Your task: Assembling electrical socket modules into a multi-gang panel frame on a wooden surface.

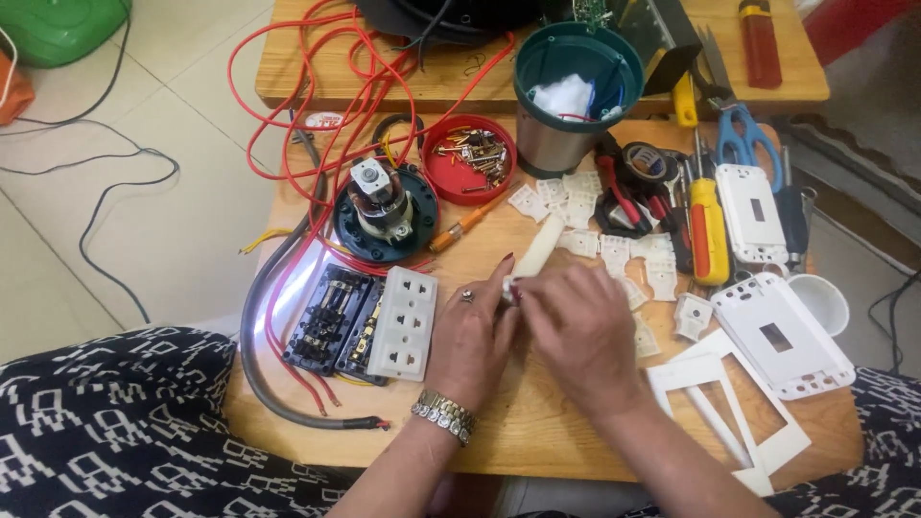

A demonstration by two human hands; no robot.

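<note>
Wooden bench [537, 422], one, strewn with electrical parts. Left hand [470, 336], ring and metal wristwatch worn, and right hand [576, 331] are met near the middle of the bench, both closed around the lower end of a cream plastic tube [539, 247]; the tube is held tilted, its free end pointed toward the far edge. The grip of each hand is narrow, fingers curled on the tube; what lies inside the palms cannot be told. A white triple socket strip [405, 322] is laid just beside the left hand, touching a black terminal block [331, 321] on its left-edge side. A small motor in a round black housing [386, 209] is set farther back, with a red lid of screws [470, 158] beside it and an orange-handled screwdriver [465, 226] between lid and hands. Red wires [288, 125] are looped over the far left corner; a grey cable [257, 336] is curved along the left edge. A green-rimmed metal can [576, 96] is stood toward the far edge. Small white clips [614, 249] are scattered beyond the right hand. A yellow-handled screwdriver [710, 225], blue scissors [748, 134], white switch plates [782, 336] and white frames [729, 403] are kept along the right edge and near right corner.
</note>
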